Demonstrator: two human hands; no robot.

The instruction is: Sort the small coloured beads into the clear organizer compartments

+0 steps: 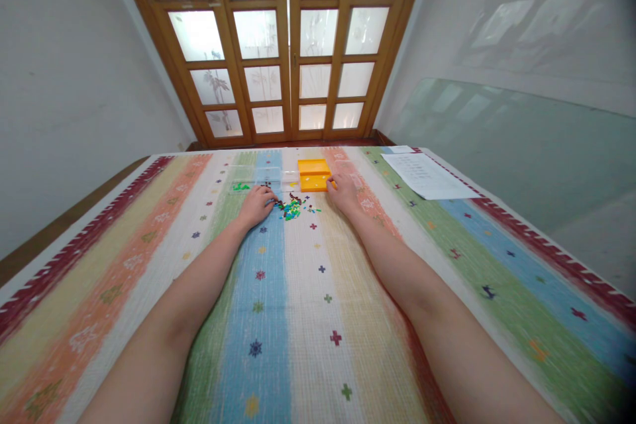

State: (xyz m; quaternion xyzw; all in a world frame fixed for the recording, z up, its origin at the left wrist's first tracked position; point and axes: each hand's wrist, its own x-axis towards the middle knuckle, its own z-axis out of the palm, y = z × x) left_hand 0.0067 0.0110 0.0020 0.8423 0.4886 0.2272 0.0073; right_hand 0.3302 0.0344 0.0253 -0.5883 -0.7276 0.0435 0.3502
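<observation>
A loose pile of tiny green, blue and dark brown pieces [293,208] lies on the striped tablecloth. At its left edge is my left hand [256,205], palm down with fingers bent together at the pieces; anything pinched there is too small to make out. An open yellow box [314,167] with a raised lid stands just behind the pile, a few pale bits inside. The curled fingers and thumb of my right hand [344,192] close on the box's right edge.
A clear compartment tray [256,176] holding green pieces and dark ones stands behind my left hand. White printed paper [424,175] lies at the table's far right. The striped tablecloth [305,318] covers the table, with wood-framed glass doors [291,66] beyond its far edge.
</observation>
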